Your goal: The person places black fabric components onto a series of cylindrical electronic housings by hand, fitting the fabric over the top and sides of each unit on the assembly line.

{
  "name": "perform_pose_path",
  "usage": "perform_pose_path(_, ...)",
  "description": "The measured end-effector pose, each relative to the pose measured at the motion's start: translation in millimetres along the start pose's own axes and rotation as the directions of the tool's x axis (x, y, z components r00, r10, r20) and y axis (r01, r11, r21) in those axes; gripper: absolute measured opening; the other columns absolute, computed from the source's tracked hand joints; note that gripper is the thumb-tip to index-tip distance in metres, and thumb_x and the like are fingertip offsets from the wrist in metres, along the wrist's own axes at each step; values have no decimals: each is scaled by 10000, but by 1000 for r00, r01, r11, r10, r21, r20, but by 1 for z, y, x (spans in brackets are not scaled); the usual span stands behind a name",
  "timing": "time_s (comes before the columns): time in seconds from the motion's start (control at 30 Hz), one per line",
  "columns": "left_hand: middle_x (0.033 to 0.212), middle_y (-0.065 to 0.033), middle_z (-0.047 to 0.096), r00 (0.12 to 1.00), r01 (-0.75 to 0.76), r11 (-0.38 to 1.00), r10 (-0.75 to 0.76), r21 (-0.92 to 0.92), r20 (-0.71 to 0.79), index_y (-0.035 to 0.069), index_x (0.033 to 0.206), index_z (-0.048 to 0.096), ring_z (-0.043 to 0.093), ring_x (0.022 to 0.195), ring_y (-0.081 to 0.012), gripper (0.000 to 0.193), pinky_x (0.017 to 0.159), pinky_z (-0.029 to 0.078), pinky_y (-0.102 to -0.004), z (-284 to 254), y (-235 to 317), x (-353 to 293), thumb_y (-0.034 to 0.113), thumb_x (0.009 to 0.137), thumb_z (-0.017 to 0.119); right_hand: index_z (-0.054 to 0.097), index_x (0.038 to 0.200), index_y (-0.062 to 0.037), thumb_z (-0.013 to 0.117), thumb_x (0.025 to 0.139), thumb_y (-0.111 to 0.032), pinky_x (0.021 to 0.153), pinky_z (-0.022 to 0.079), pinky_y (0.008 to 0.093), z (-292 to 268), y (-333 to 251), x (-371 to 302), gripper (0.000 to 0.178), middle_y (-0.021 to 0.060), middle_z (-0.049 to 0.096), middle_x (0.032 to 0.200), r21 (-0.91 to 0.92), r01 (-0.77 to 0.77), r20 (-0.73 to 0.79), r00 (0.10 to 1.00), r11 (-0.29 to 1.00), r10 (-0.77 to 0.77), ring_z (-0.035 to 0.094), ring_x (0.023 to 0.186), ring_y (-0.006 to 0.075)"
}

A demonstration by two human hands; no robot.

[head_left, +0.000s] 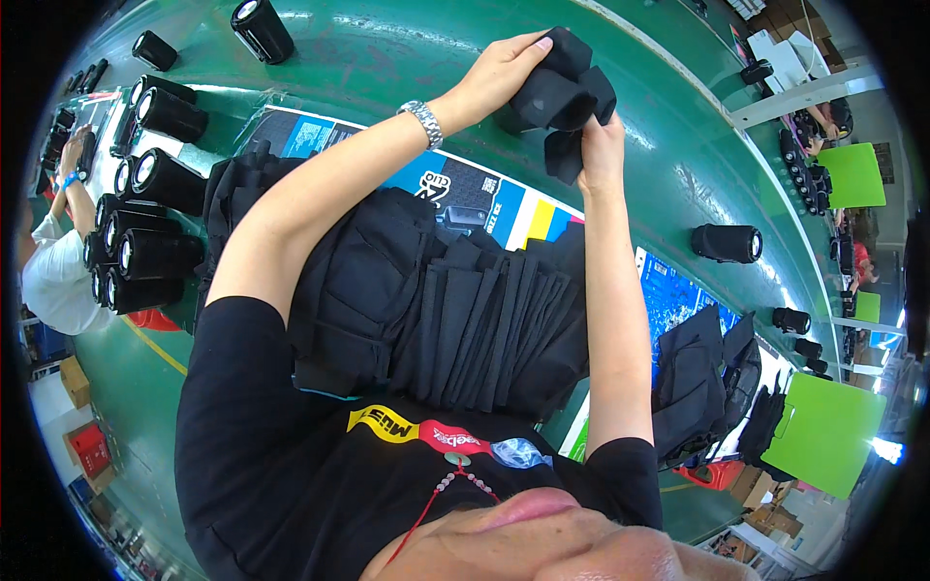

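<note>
Both my hands are raised over the green table, gripping a black fabric piece (554, 101) that looks like a soft pouch with loose flaps. My left hand (502, 76), with a metal watch on its wrist, pinches the upper edge with the thumb on top. Lower down on the other side, my right hand (602, 155) closes around a flap. Whether anything is inside the fabric cannot be seen. Below my arms, close to my body, lies a large heap of similar black fabric pieces (484, 324), many stacked on edge.
Several black cylindrical speakers (160, 254) cluster at the left; one (262, 31) stands at the far left. Another speaker (727, 244) lies to the right. More black fabric (693, 378) rests on a blue printed sheet. A co-worker's arm (76, 169) shows at the far left.
</note>
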State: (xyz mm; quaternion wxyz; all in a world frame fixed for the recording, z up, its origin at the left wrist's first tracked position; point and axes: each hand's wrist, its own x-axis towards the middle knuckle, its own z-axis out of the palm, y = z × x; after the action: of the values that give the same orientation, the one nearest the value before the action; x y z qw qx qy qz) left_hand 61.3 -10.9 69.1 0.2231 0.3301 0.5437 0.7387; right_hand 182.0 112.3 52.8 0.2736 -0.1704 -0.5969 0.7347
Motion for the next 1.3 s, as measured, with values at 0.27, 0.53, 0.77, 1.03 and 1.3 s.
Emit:
perform_pose_path(0.27, 1109, -172, 628, 952, 55, 998, -41, 37, -304, -21, 1215, 536, 607, 984, -228, 378, 868, 463, -324, 19, -29, -27, 247, 987, 399, 604, 1093, 26, 545, 866, 5, 750, 484, 261, 10, 2, -3, 235, 60, 637, 1033, 17, 29, -96, 995, 999, -27, 598, 872, 130)
perform_pose_path(0.53, 837, -114, 618, 792, 362, 675, -586, -642, -170, -3, 868, 585, 613, 691, -211, 180, 634, 499, -374, 49, -22, 26, 167, 889, 528, 573, 1123, 33, 446, 909, -60, 710, 507, 299, 8, 1, -10, 265, 89, 620, 984, -202, 82, -248, 960, 976, -132, 601, 827, 157)
perform_pose_path(0.77, 973, -95, 634, 942, 320, 936, -331, -147, -58, -29, 1026, 596, 594, 849, -158, 303, 782, 457, -301, 54, -8, 39, 243, 947, 491, 564, 1105, 20, 434, 919, -63, 613, 540, 329, -20, -35, 0, 242, 96, 621, 943, -39, -106, -191, 977, 994, 97, 602, 769, 172)
perform_pose_path(1.03, 1140, -92, 618, 957, 214, 876, -277, -433, -86, -26, 1193, 559, 573, 1029, -142, 394, 908, 423, -276, 62, -13, -3, 288, 989, 437, 611, 1116, 21, 518, 875, -53, 722, 479, 275, -47, -23, 10, 269, 88, 656, 963, -318, -8, -118, 993, 948, -31, 603, 830, 137)
perform_pose_path(1.3, 1029, -146, 644, 875, 40, 999, -23, 24, -483, -29, 1146, 578, 617, 937, -217, 344, 844, 468, -305, 105, -24, 8, 236, 976, 441, 625, 1088, 33, 579, 841, -111, 767, 494, 301, -64, -22, 11, 289, 93, 667, 973, -353, 85, -205, 964, 932, -166, 628, 882, 178)
